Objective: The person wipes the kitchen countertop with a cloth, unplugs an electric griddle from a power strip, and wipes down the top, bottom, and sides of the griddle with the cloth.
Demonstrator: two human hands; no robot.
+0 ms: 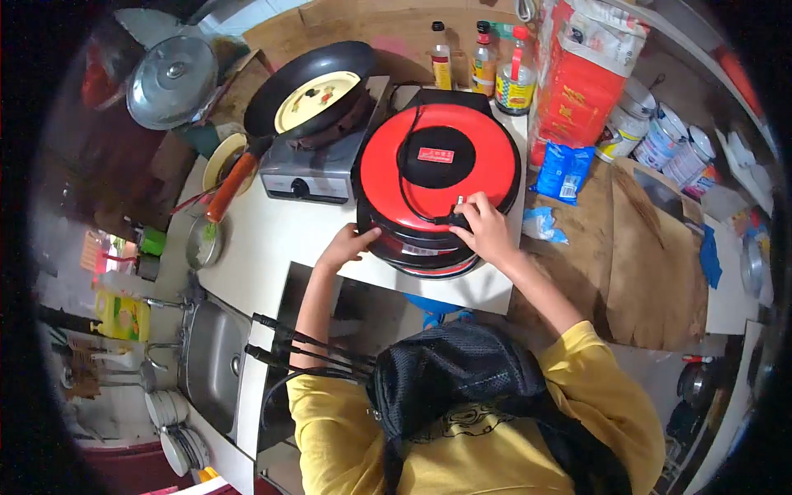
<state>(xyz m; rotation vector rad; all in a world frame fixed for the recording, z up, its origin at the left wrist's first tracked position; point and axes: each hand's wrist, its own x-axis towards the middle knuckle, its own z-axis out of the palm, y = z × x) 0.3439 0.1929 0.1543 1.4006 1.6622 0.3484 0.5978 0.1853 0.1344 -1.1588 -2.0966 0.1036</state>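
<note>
Red cooker [487,140] w/ blk centre sits on white counter [256,239], just R of stove [285,165]. R hand [488,233] grips plug [450,220] btwn thumb & fingers; cord [402,169] lies over top. L hand [351,246] at cooker's front-L edge, thumb touching; can't tell if clenched. Bottles [441,68] behind; blue pack [566,173] to R.

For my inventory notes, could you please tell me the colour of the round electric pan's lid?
Red, with a black centre, clearest in the head view.
</note>
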